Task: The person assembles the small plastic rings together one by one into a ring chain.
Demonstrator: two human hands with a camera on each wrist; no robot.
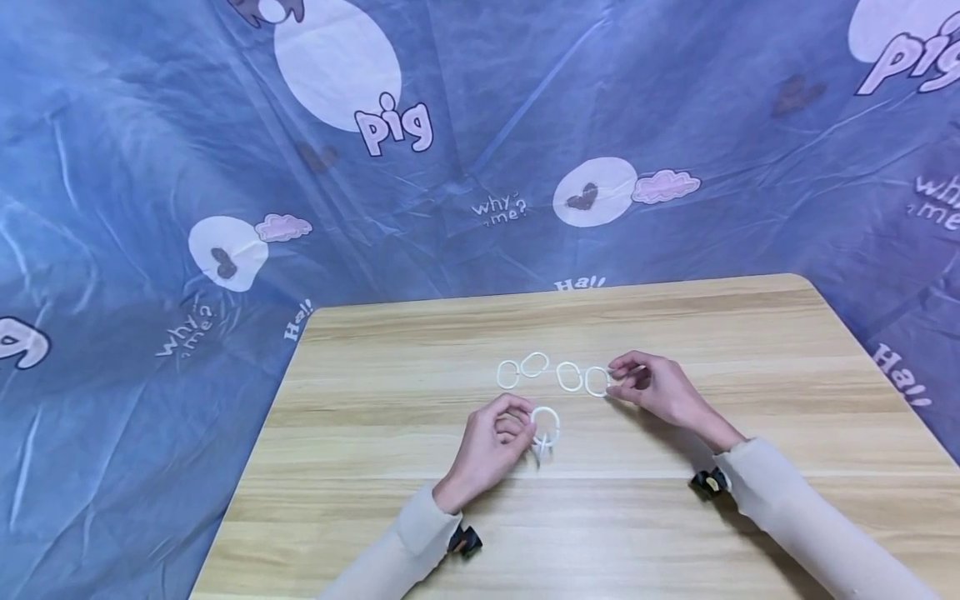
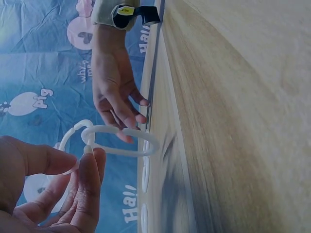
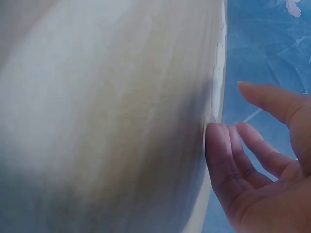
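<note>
In the head view my left hand is raised over the table, thumb and fingertips pinching a white oval plastic ring. A second white ring is linked through it, as the left wrist view shows. My right hand is low at the tabletop, thumb and fingers spread apart. Its fingertips are right at the edge of the rightmost ring on the table. Another ring lies close to that one. Farther left lie two more rings, an upright oval and a slanted one.
The light wood table has its far edge against a blue printed cloth, which also hangs along the sides. Each sleeved wrist carries a small black camera mount, one at the left cuff and one at the right.
</note>
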